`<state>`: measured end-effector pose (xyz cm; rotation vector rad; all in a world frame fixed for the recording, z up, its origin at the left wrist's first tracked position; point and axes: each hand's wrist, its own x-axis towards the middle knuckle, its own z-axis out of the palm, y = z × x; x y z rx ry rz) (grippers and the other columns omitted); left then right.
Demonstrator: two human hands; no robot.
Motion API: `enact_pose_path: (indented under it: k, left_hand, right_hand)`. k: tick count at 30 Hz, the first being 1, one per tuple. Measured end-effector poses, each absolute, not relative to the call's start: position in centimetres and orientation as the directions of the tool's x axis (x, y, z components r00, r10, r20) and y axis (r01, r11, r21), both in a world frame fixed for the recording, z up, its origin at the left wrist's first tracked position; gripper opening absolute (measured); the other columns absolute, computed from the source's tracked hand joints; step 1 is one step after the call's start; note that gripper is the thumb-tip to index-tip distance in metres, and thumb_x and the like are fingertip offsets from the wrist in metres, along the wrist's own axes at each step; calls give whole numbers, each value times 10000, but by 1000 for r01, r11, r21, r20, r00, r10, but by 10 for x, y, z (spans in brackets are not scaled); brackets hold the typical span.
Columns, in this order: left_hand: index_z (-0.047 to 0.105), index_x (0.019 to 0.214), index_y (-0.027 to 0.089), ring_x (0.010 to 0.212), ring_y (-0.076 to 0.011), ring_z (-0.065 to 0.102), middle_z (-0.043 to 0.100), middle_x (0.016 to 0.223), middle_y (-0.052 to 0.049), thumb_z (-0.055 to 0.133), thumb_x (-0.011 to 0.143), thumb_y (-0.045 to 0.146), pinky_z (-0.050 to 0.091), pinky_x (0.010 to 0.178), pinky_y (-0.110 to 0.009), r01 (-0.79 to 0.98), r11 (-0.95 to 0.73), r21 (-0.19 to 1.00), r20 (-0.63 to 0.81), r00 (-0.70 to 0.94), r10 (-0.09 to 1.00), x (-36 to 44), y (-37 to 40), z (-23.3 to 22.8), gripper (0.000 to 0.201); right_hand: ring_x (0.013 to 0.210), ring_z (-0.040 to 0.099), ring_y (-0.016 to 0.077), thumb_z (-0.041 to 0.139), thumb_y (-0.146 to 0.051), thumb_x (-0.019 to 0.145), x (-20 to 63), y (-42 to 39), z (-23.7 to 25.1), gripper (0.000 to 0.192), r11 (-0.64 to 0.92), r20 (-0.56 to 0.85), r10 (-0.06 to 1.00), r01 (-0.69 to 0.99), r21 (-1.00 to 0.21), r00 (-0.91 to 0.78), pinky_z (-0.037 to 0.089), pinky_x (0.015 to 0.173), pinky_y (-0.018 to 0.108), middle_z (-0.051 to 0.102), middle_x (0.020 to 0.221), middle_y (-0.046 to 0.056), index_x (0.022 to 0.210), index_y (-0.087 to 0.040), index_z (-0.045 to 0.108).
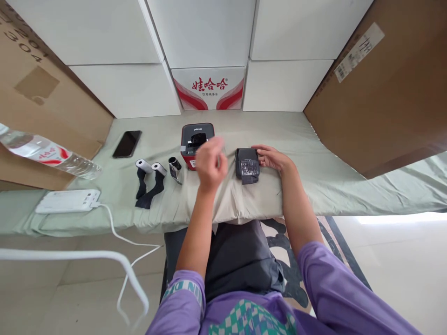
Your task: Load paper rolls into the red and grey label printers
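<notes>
My right hand (274, 158) lies at the right side of a small black box-shaped device (243, 157), its fingers against the right edge and far corner. A dark strip with pale print hangs over the device's front. My left hand (211, 164) is raised to its left, fingers curled but smeared by motion; whether it holds anything I cannot tell. Partly hidden behind that hand stands a black and red box-like unit (188, 135) with a dark recess on top. Two white rolls with black tails (159, 169) and a small dark roll (173, 164) lie to the left.
At the left are a black phone (127, 144), a tilted water bottle (52, 151) and a white power bank (68, 201) with a white cable (113, 228). Cardboard boxes (377, 93) flank the cloth-covered table (296, 130); white cartons (209, 88) line its back.
</notes>
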<state>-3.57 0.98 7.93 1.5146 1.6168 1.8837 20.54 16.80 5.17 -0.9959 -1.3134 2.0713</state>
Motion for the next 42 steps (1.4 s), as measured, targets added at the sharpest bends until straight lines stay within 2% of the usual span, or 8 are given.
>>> enact_pose_path:
  k: [2, 4, 7, 11, 17, 24, 35, 42]
  left_hand:
    - [617, 1295, 241, 1387, -297, 586, 646, 1362, -118, 698, 903, 211, 538, 1084, -394, 425, -195, 884, 453, -675, 583, -73, 0, 93, 401]
    - [596, 1221, 239, 1049, -223, 683, 666, 1110, -59, 726, 820, 156, 564, 825, -295, 341, -19, 940, 287, -757, 587, -116, 1, 103, 430]
    - [598, 1045, 208, 622, -121, 531, 577, 794, 14, 721, 732, 96, 355, 510, -214, 116, 235, 965, -89, -699, 710, -164, 12, 112, 355]
    - [569, 934, 202, 470, -69, 358, 518, 669, 45, 689, 673, 59, 148, 428, -192, -17, 371, 929, -316, -558, 767, -185, 23, 119, 321]
    - [487, 717, 202, 465, -55, 334, 433, 597, 43, 712, 611, 33, 133, 402, -156, -21, 406, 914, -376, -428, 822, -185, 31, 121, 300]
    - [509, 711, 186, 461, -55, 349, 445, 589, 37, 668, 645, -4, 147, 382, -148, -2, 376, 927, -334, -464, 821, -175, 31, 123, 257]
    - [467, 710, 204, 449, -45, 351, 443, 576, 56, 736, 682, 10, 154, 373, -126, -17, 382, 924, -347, -458, 819, -167, 27, 130, 332]
    - [511, 735, 186, 465, -50, 371, 464, 601, 43, 671, 679, -1, 185, 373, -126, -3, 379, 925, -333, -483, 810, -167, 26, 125, 253]
  right_hand:
    - [529, 587, 91, 824, -176, 842, 205, 171, 51, 404, -445, -331, 712, -33, -895, -619, 510, 471, 203, 635, 717, -38, 1222, -175, 687]
    - [523, 592, 91, 820, -163, 846, 205, 172, 51, 387, -451, -326, 712, -49, -891, -622, 510, 465, 205, 643, 722, -35, 1210, -166, 690]
    - [515, 582, 83, 816, -157, 854, 204, 173, 51, 365, -449, -315, 715, -65, -891, -624, 514, 467, 207, 657, 746, -28, 1199, -160, 695]
    - [543, 595, 97, 822, -168, 861, 205, 173, 51, 351, -443, -316, 713, -52, -895, -626, 521, 480, 219, 665, 751, -15, 1190, -164, 699]
    - [555, 580, 103, 833, -183, 860, 205, 173, 47, 350, -411, -297, 732, -50, -910, -613, 497, 476, 212, 639, 730, -9, 1179, -163, 692]
    - [555, 550, 99, 811, -143, 862, 203, 167, 48, 308, -418, -292, 748, -81, -905, -596, 494, 482, 207, 601, 696, -22, 1147, -169, 698]
    - [621, 611, 100, 834, -155, 831, 208, 169, 41, 306, -408, -230, 742, -151, -901, -629, 556, 571, 235, 723, 886, 29, 1115, -168, 719]
    - [714, 682, 146, 825, -219, 868, 212, 177, 34, 325, -426, -203, 717, -188, -885, -667, 611, 663, 277, 773, 990, 70, 1168, -187, 705]
